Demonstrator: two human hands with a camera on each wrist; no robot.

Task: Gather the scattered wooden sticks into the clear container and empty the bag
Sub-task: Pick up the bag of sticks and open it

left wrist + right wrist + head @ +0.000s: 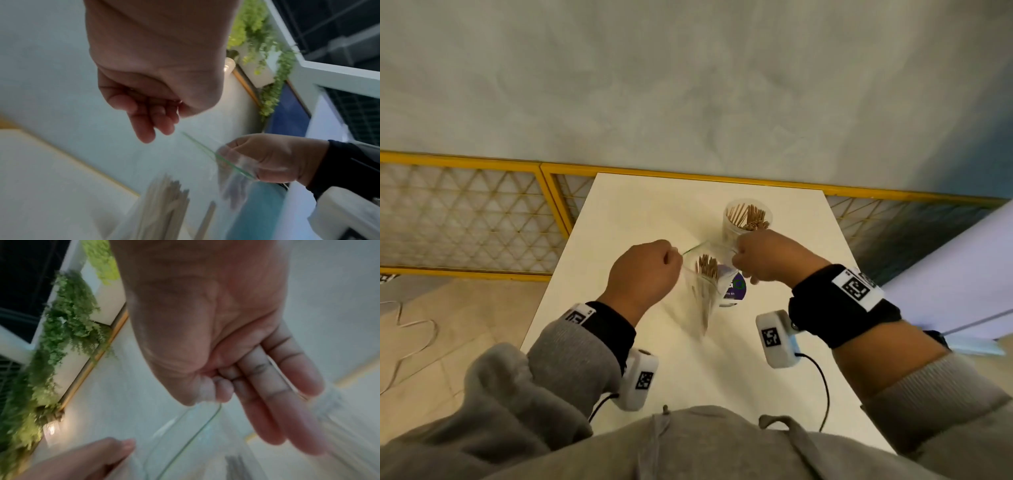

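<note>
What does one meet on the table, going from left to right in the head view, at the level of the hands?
Left hand → clear bag with wooden sticks, held open between both hands → right hand. The clear container stands behind the right hand, so its place is unclear.

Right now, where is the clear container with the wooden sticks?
In the head view, the clear container stands upright on the white table, toward its far right part, just behind the right hand and the held-up plastic bag.
</note>
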